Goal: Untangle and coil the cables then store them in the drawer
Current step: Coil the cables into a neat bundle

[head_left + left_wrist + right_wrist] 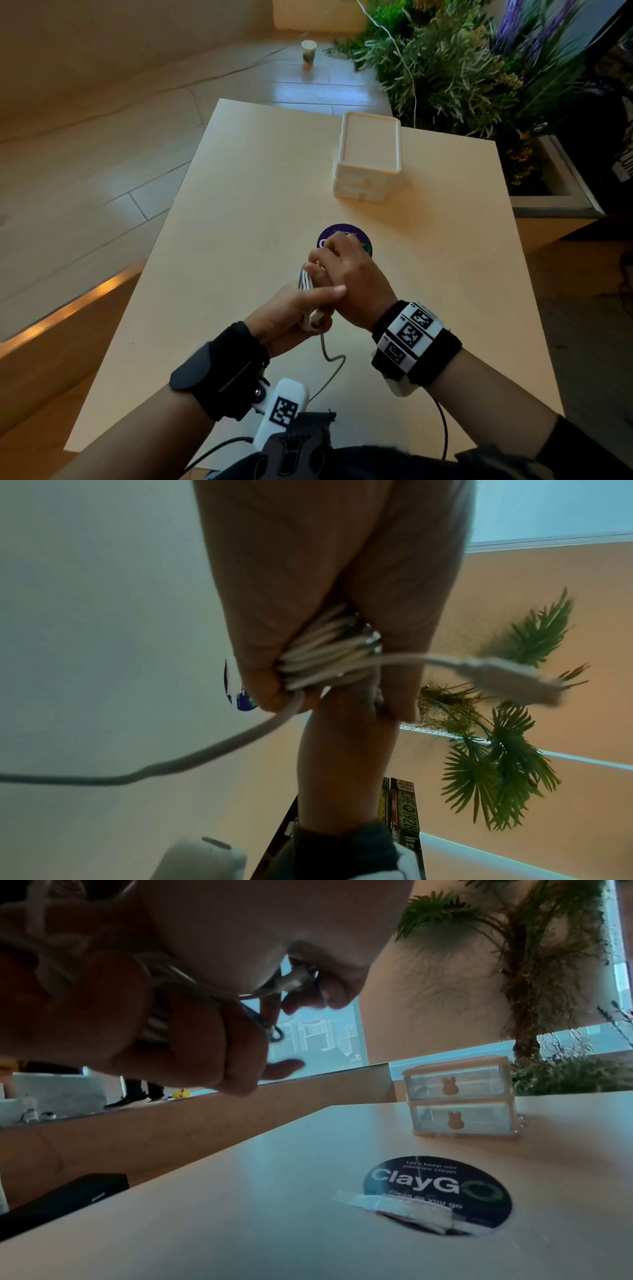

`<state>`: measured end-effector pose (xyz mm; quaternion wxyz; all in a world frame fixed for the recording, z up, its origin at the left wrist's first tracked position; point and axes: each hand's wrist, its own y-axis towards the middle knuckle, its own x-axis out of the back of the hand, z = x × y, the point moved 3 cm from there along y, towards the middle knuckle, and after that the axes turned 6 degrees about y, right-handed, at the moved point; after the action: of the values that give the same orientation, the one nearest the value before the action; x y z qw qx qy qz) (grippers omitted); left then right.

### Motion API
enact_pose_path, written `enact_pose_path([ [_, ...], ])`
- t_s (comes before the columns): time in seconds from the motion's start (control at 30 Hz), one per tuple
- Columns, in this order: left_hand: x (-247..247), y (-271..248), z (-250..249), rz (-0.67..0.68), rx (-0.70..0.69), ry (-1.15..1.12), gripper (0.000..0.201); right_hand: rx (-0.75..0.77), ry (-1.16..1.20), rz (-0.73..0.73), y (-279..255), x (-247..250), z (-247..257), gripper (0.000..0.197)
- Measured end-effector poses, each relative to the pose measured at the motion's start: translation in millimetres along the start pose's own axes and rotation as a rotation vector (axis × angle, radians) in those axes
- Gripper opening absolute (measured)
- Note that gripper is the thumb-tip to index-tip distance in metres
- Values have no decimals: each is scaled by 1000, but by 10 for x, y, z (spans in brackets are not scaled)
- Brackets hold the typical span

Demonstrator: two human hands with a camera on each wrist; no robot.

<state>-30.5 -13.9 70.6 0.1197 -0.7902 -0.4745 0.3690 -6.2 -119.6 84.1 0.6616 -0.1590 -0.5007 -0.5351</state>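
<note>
- The white cable (306, 279) is mostly wound — a tight bundle of loops sits in the left hand (291, 317), whose fingers and thumb are curled round it, held up over the middle of the table (212, 212).
- The left wrist view shows the loops stacked side by side in that grip, with one plug end (507, 679) sticking out free past the fingers.
- A loose tail (330, 365) hangs from the bundle towards the near table edge, so by my reading the coiling is not finished.
- The right hand (349, 270) lies against the left, fingers curled in; the right wrist view shows its fingertips pinching a strand or connector at the top of the bundle, though blur hides which it is.
- The little two-drawer unit (368, 159) stands well apart at the far right of the table, and both drawers (457, 1102) look closed, with clear fronts and rabbit-shaped knobs.
- Whether a cable already lies inside a drawer I cannot tell; no other loose cable shows on the table.
- Judged so, what is left is winding in the tail, securing the coil, opening a drawer and laying the coil inside — roughly the second half of the job.
- A round dark sticker (436, 1194) lies on the table just beyond the hands, with a small clear wrapper (394, 1208) on top of it.
</note>
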Motion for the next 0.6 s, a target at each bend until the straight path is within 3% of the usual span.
enact_pose_path([
  [0.07, 49, 2, -26, -7, 0, -57, 22, -22, 208, 40, -37, 14, 13, 36],
  [0.17, 142, 32, -61, -46, 31, -136, 34, -37, 316, 115, -86, 35, 35, 43],
  [0.23, 175, 62, -60, -77, 33, -175, 28, -50, 282, 157, -97, 49, 39, 46],
  [0.33, 231, 115, -79, -171, 41, -242, 19, 0, 124, 96, -147, 147, 68, 52],
  [0.43, 304, 154, -102, -230, 33, -238, 12, 194, 141, 35, -214, 263, 254, 58],
  [0.53, 319, 168, -82, -269, 48, -222, 16, 375, 202, 94, -240, 154, 445, 39],
  [0.6, 279, 150, -80, -275, 40, -204, 21, 387, 281, 69, -202, 79, 494, 19],
])
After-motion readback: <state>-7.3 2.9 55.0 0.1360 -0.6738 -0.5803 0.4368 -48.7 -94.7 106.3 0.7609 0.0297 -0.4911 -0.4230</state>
